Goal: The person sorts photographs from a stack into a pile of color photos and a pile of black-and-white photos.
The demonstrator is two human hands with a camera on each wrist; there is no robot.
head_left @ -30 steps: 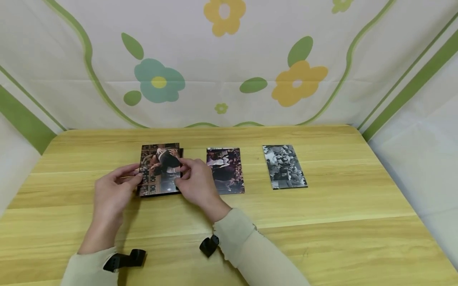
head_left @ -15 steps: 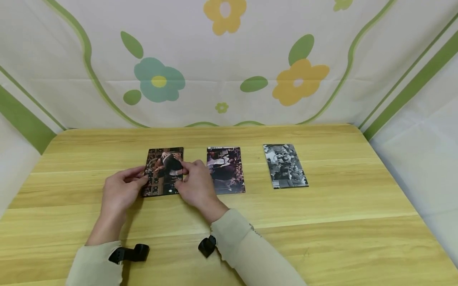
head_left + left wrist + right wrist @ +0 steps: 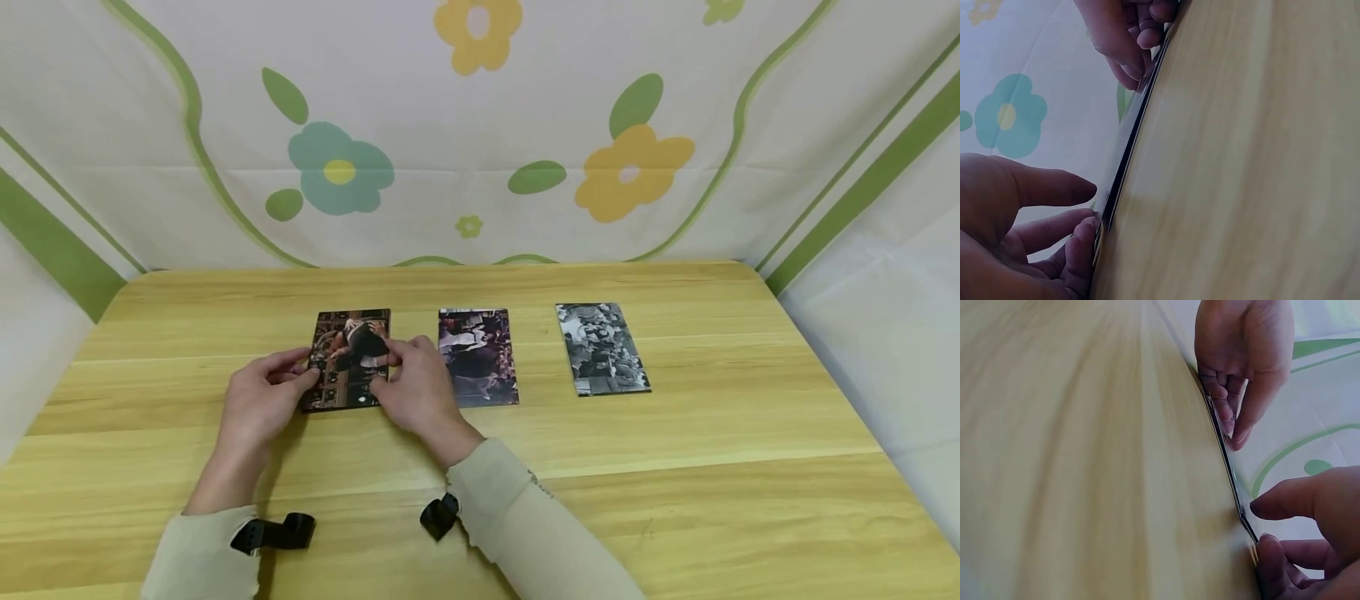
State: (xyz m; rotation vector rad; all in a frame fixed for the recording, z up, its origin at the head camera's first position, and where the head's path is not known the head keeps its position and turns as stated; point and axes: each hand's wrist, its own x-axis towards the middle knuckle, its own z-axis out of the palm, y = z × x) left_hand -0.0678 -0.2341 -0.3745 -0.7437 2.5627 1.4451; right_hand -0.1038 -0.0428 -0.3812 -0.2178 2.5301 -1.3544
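Note:
A small stack of dark colour photos (image 3: 349, 358) lies on the wooden table (image 3: 675, 467) at the left of a row. My left hand (image 3: 303, 372) pinches its left edge, and my right hand (image 3: 387, 364) pinches its right edge, thumb on top. In the left wrist view my left hand's fingertips (image 3: 1088, 228) touch the stack's thin edge (image 3: 1127, 159), with the right hand (image 3: 1132, 44) at the far end. The right wrist view shows the stack's thin edge (image 3: 1225, 459) between my right hand (image 3: 1266, 528) and my left hand (image 3: 1235, 419).
A second colour photo (image 3: 477, 357) lies just right of my right hand. A black-and-white photo (image 3: 602, 348) lies farther right. A floral cloth (image 3: 480, 133) rises behind the table's far edge. Black straps (image 3: 273, 532) sit at my wrists.
The offset photos in the left stack have been squared into one even pile. Both hands stayed at its two edges and shifted slightly right.

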